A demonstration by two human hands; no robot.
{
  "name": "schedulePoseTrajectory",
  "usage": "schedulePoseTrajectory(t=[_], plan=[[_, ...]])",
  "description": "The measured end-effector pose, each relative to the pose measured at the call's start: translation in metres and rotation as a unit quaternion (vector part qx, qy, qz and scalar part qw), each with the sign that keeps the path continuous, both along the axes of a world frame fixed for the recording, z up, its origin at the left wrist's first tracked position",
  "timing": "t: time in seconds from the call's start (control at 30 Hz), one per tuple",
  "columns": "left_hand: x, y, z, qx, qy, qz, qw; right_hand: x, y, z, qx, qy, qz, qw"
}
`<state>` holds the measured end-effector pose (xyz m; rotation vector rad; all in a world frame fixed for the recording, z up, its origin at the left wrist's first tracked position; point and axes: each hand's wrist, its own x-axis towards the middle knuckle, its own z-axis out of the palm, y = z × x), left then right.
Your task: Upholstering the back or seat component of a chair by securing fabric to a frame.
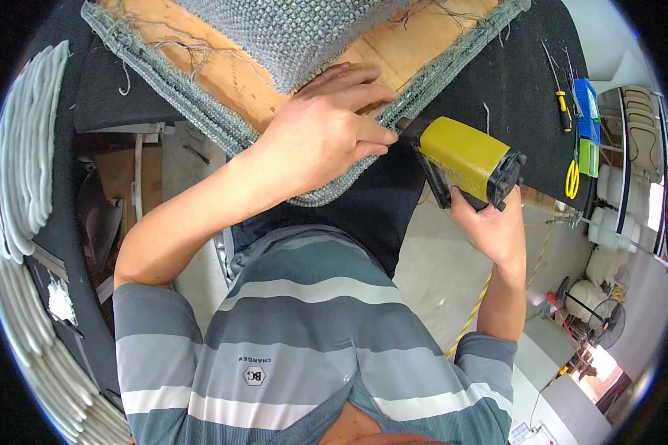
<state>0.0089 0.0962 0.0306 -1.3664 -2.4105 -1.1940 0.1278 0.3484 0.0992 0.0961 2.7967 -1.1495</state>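
A wooden panel [234, 93] edged with grey woven fabric [200, 104] lies in front of me, with one corner pointing toward my body. Near that corner my left hand [323, 122] reaches across the fabric edge. Its thumb and forefinger come together at the edging, and the other fingers rest on the wood beside a raised woven cover [297, 37]. In my right hand [490, 219] is a yellow and black staple gun [464, 152], gripped by its handle. The gun's nose points left at the fabric edge, close to my left fingertips; whether they touch is hidden.
A black-covered table [519, 81] supports the panel. On its right are a yellow-handled screwdriver [562, 104], yellow-handled scissors [572, 178] and blue and green boxes [588, 126]. Stacked pale padded pieces [30, 148] stand at left. A yellow hose [471, 315] hangs at right, near a fan [607, 324].
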Motion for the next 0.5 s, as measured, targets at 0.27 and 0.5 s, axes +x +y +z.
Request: schedulePoseTrajectory(t=[0.27, 0.5], plan=[[0.0, -0.003, 0.001, -0.001, 0.002, -0.001, 1.0, -0.001, 0.002, -0.009, 0.014, 0.015, -0.001, 1.0], [0.003, -0.011, 0.006, -0.001, -0.018, -0.024, 1.0, 0.001, 0.006, -0.016, -0.06, 0.063, 0.016, 0.996]])
